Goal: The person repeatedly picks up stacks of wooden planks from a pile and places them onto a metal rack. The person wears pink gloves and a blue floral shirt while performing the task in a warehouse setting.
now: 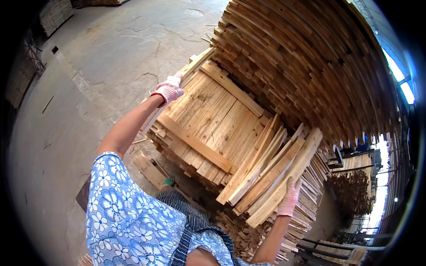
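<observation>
My left hand (170, 88), in a pale pink knit glove, is closed on a long wooden board (197, 63) at the left edge of a stack of planks (208, 115). My right hand (290, 198), gloved alike, grips the outer side of a thick wooden plank (288, 179) at the stack's right. Its fingers are partly hidden by that plank. Between my hands, two crosswise battens (195, 142) lie over the flat boards. Several loose slats (259, 162) lean side by side next to the plank in my right hand.
A tall pile of stacked timber (306, 66) rises right behind the planks. More slats (306, 213) stick out below my right hand. Loose boards (148, 170) lie on the concrete floor (66, 133) near my feet. Other wood stacks (355, 190) stand farther off at the right.
</observation>
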`<state>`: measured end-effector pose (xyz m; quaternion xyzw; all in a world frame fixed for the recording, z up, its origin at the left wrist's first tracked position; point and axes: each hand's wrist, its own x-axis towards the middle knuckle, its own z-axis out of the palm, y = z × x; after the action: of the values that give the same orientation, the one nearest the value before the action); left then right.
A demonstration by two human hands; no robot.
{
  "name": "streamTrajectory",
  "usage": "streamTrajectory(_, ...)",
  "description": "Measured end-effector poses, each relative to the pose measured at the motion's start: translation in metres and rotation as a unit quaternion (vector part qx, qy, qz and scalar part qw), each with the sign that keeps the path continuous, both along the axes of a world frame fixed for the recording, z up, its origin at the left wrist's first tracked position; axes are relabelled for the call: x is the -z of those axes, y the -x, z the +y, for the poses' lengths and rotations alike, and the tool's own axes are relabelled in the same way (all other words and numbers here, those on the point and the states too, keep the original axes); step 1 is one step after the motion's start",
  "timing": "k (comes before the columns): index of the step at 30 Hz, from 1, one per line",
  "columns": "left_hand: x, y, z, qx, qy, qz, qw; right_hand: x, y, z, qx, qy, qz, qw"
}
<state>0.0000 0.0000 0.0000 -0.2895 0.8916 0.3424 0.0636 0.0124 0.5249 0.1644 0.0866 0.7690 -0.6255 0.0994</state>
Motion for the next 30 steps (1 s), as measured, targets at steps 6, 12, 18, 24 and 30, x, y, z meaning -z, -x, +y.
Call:
streamTrajectory(6, 0.038, 0.003, -0.102, -0.042, 0.216, -0.061, 0.974, 0.095, -0.008, -0.247, -0.107, -0.018, 0.048, 0.993)
streamTrajectory(12, 0.061, -0.004, -0.099, -0.070, 0.039, -0.006, 0.997, 0.278, 0.048, -0.336, -0.144, -0.075, 0.022, 0.987)
streamTrajectory(18, 0.120, -0.048, -0.135, -0.106, 0.035, -0.025, 0.993, 0.193, 0.022, -0.382, -0.218, -0.342, 0.009, 0.914)
streamTrajectory(24, 0.077, -0.002, -0.039, 0.028, 0.170, 0.261, 0.950, 0.222, 0.046, -0.337, -0.199, -0.336, 0.125, 0.912)
streamTrajectory(30, 0.081, -0.001, 0.099, 0.068, 0.135, 0.038, 0.988, 0.107, 0.027, -0.137, -0.060, -0.424, 0.121, 0.896)
